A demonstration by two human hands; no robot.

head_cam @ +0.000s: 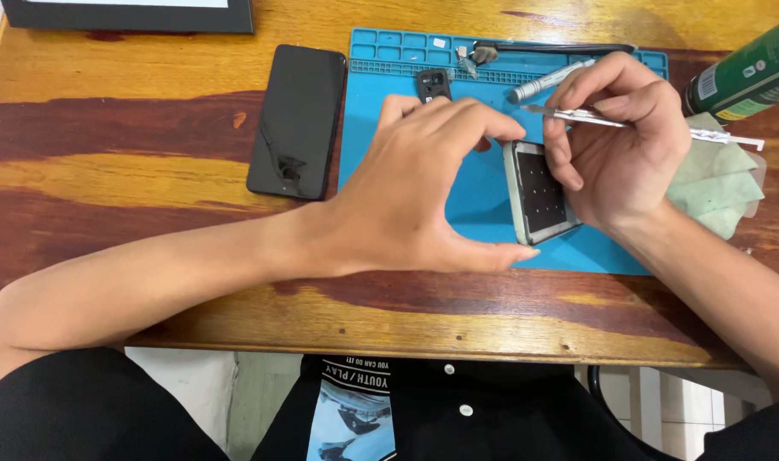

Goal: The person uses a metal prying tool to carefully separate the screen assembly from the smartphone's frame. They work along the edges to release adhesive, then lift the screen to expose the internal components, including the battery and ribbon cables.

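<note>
Opened phone (539, 192): left hand (415, 192) fingers pinching its edges, right hand (616, 141) fingers gripping metal tweezers (577, 113) above it; a slipping tip could scratch the internals.

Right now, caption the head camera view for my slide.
Left hand steadies an opened phone on a blue repair mat while right hand holds metal tweezers.

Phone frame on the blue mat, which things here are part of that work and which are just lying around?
In use: phone frame, tweezers, left hand, right hand, blue mat.

Lying about: black phone, camera module, silver pen tool, green can, green cloth.
</note>
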